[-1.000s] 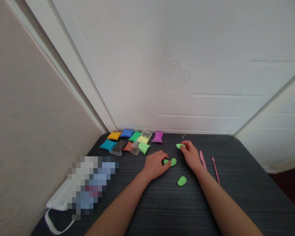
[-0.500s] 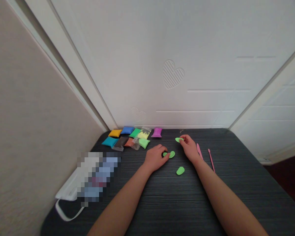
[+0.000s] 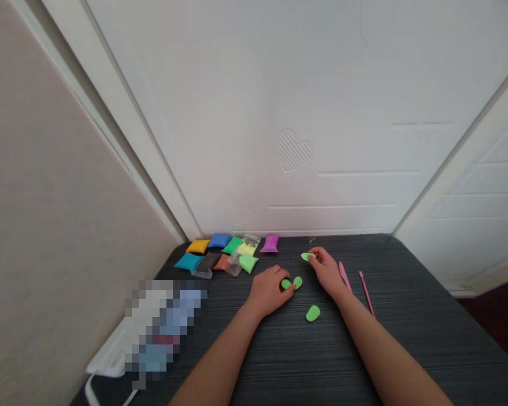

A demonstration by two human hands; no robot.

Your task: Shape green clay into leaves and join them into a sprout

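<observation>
On the dark counter, thin green pieces that suit a light pinch

Across the bare front of the counter (image 3: 288,361), one loose green piece (image 3: 312,313) lies flat, apart from both hands. Beyond it, the left hand (image 3: 267,290) curves its fingers and thumb narrowly about a pair of small green shapes, the inner one (image 3: 286,283) and the outer one (image 3: 297,282). Its thumb reaches the outer one near its lower edge; whether it presses or merely rests there, I cannot tell. The right hand (image 3: 327,274) is closed in a pinch on the side of a raised green piece (image 3: 305,256), most of which juts out freely toward the left.

All four look like soft modelling clay: very light, pliable, a little tacky rather than slippery. They are unlikely to shatter, but a hard squeeze would probably dent the face, thin the rim or leave a fingerprint. The best hold seems to be fingertip and thumb at the thicker part, with gentle, even pressure; the thin free edge may droop or stretch if pulled. For the loose piece, slipping a fingertip under the rim should be kinder than plucking from above.

Beside the right forearm lie a pink knife-like tool (image 3: 345,276) and a slim pink stick (image 3: 366,293), both probably stiffer than the clay.
</observation>
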